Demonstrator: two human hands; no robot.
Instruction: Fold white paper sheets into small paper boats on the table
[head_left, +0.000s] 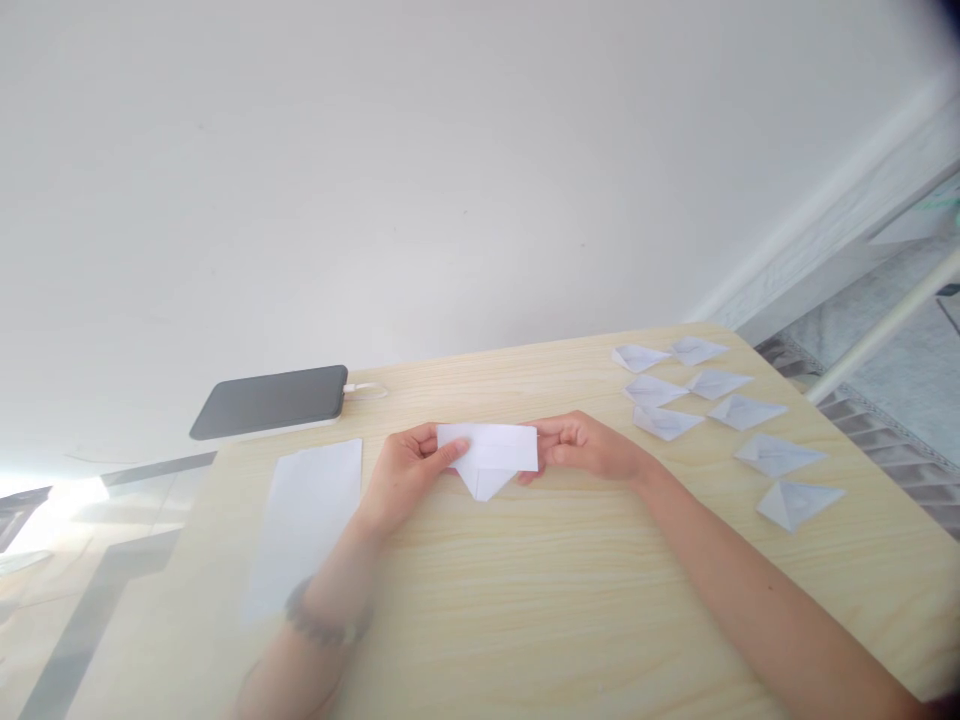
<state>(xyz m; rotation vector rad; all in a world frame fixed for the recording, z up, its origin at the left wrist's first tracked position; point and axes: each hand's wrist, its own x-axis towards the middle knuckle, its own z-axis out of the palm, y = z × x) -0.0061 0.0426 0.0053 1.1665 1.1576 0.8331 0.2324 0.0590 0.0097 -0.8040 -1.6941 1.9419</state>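
Observation:
A folded sheet of white paper (491,450) is held up over the middle of the table, a straight band across its top and a pointed flap hanging below. My left hand (412,465) pinches its left end, thumb on the front face and fingers behind. At the right end, my right hand (574,447) grips the edge, with some fingertips hidden behind the paper. A dark beaded bracelet (322,615) circles my left wrist. Left of my left hand lies a stack of plain white paper (311,510).
Several folded paper pieces (780,455), kite-shaped, lie in rows on the right of the wooden table (510,620). A dark-screened phone (274,400) with a white cable (367,390) plugged in rests at the back left. Behind the table rises a white wall (450,200).

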